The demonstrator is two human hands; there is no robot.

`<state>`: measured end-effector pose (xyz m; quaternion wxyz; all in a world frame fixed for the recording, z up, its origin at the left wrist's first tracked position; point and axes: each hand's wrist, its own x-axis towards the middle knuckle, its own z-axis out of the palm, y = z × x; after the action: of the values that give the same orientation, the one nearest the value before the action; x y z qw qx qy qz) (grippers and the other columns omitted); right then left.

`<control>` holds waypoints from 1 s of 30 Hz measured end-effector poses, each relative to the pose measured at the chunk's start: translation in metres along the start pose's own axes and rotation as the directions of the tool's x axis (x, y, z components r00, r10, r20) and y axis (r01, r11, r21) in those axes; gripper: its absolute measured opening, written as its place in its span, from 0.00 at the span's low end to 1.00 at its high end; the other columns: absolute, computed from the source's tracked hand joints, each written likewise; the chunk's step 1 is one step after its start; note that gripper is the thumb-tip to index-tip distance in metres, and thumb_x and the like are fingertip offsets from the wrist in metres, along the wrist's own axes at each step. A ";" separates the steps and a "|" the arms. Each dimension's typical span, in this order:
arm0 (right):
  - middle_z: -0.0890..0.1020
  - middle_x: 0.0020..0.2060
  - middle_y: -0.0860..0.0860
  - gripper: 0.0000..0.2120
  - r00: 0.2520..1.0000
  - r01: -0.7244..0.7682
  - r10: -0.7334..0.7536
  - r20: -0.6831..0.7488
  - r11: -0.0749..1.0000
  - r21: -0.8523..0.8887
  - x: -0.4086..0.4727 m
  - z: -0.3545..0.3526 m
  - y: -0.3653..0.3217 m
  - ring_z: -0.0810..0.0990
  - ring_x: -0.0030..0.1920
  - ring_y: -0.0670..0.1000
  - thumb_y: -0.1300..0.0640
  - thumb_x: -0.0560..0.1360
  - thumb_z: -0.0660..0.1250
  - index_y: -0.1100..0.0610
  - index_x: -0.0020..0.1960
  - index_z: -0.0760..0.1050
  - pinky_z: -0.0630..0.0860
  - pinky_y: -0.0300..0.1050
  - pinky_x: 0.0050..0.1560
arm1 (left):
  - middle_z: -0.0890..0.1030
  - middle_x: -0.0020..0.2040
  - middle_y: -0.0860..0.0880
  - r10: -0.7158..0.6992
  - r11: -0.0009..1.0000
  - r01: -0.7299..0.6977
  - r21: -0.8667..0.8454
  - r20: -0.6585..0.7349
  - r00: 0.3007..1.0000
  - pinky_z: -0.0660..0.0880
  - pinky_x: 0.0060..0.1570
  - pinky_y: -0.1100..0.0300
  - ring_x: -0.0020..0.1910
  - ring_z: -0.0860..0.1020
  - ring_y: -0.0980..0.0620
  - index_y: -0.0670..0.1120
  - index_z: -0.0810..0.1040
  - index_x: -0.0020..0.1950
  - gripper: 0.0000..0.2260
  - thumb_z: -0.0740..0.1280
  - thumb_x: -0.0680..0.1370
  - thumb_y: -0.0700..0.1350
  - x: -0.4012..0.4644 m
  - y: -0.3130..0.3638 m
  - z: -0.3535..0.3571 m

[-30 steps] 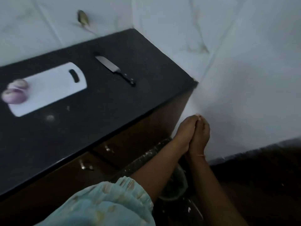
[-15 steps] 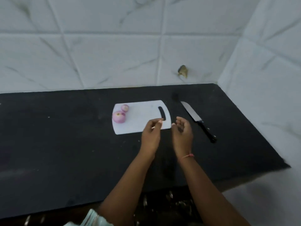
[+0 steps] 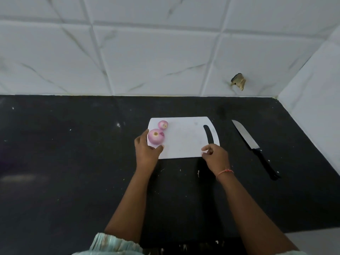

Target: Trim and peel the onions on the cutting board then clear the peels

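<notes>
Onions (image 3: 156, 136) peeled, at cutting board (image 3: 184, 142) left end. Left hand (image 3: 146, 150) cupping larger one; right hand (image 3: 216, 157) loosely curled, empty. Advised: sweep remaining scraps clear of knife (image 3: 254, 147).

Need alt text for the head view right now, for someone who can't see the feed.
Two peeled onions, a large one and a small one, sit on the left end of a white cutting board on a black counter. The left hand cups the large onion; the right hand rests at the board's near right corner. A knife lies right of the board.
</notes>
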<state>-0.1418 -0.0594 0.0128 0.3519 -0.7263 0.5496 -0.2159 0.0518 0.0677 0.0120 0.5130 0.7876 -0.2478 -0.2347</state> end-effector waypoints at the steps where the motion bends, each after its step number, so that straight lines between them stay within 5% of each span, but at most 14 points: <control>1: 0.77 0.35 0.50 0.02 0.998 -0.007 0.009 0.061 1.000 -0.028 0.003 -0.003 0.002 0.75 0.37 0.48 0.62 0.73 0.72 0.57 0.45 0.79 0.70 0.35 0.36 | 0.67 0.68 0.50 -0.005 1.000 0.005 0.016 0.015 1.000 0.71 0.59 0.59 0.60 0.75 0.48 0.48 0.70 0.73 0.33 0.78 0.70 0.39 0.004 0.000 0.002; 4: 0.77 0.35 0.51 0.04 0.998 0.002 0.001 0.060 0.999 -0.045 0.011 -0.005 0.010 0.75 0.36 0.49 0.59 0.72 0.73 0.57 0.43 0.78 0.69 0.36 0.35 | 0.66 0.71 0.47 -0.023 0.999 0.022 0.048 0.018 1.000 0.69 0.55 0.61 0.54 0.72 0.53 0.48 0.69 0.74 0.34 0.78 0.70 0.39 0.012 -0.003 0.010; 8: 0.79 0.43 0.55 0.07 0.988 0.014 -0.028 -0.151 0.995 -0.094 0.034 -0.024 0.020 0.78 0.45 0.56 0.61 0.71 0.73 0.56 0.49 0.79 0.73 0.43 0.44 | 0.68 0.68 0.50 -0.016 0.997 0.017 0.072 -0.022 1.000 0.70 0.51 0.61 0.55 0.73 0.52 0.52 0.69 0.72 0.32 0.77 0.71 0.40 0.024 -0.007 0.020; 11: 0.76 0.58 0.58 0.17 0.950 -0.175 0.056 -0.308 0.910 -0.377 0.054 -0.050 0.043 0.73 0.59 0.63 0.56 0.71 0.72 0.54 0.60 0.77 0.69 0.57 0.58 | 0.74 0.63 0.50 0.034 0.998 -0.029 0.052 -0.087 0.996 0.72 0.45 0.64 0.57 0.77 0.49 0.52 0.70 0.66 0.28 0.77 0.71 0.40 0.032 -0.013 0.027; 14: 0.70 0.65 0.61 0.23 0.925 -0.344 0.207 -0.319 0.813 -0.469 0.063 -0.064 0.069 0.65 0.66 0.65 0.51 0.73 0.70 0.57 0.65 0.73 0.62 0.61 0.65 | 0.77 0.58 0.53 0.057 0.996 -0.050 0.070 -0.099 0.993 0.77 0.45 0.56 0.51 0.80 0.49 0.56 0.69 0.62 0.28 0.79 0.68 0.46 0.035 -0.018 0.032; 21: 0.71 0.61 0.65 0.21 0.833 -0.431 0.173 -0.526 0.798 -0.421 0.074 -0.072 0.093 0.68 0.61 0.66 0.57 0.71 0.68 0.61 0.63 0.73 0.62 0.63 0.63 | 0.78 0.57 0.57 0.096 0.979 -0.076 0.188 -0.100 0.990 0.78 0.42 0.55 0.46 0.81 0.53 0.59 0.67 0.61 0.30 0.80 0.66 0.55 0.038 -0.020 0.035; 26: 0.70 0.60 0.67 0.15 0.857 -0.440 0.211 -0.470 0.775 -0.454 0.084 -0.078 0.106 0.68 0.61 0.67 0.57 0.76 0.66 0.65 0.59 0.74 0.65 0.63 0.62 | 0.77 0.56 0.57 0.101 0.976 -0.080 0.202 -0.093 0.991 0.78 0.42 0.55 0.44 0.80 0.54 0.58 0.66 0.61 0.31 0.81 0.66 0.55 0.036 -0.018 0.034; 30: 0.72 0.58 0.69 0.13 0.903 -0.314 0.181 -0.390 0.898 -0.310 0.093 -0.066 0.090 0.71 0.57 0.69 0.59 0.77 0.66 0.68 0.57 0.76 0.69 0.58 0.59 | 0.76 0.58 0.58 0.099 0.976 -0.077 0.204 -0.099 0.990 0.79 0.44 0.54 0.47 0.80 0.53 0.59 0.65 0.63 0.35 0.81 0.64 0.58 0.033 -0.018 0.035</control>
<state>-0.2179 -0.1793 -0.0178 0.1315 -0.6513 0.7230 -0.1891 0.0579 0.0282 -0.0210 0.4542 0.8349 -0.2764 -0.1425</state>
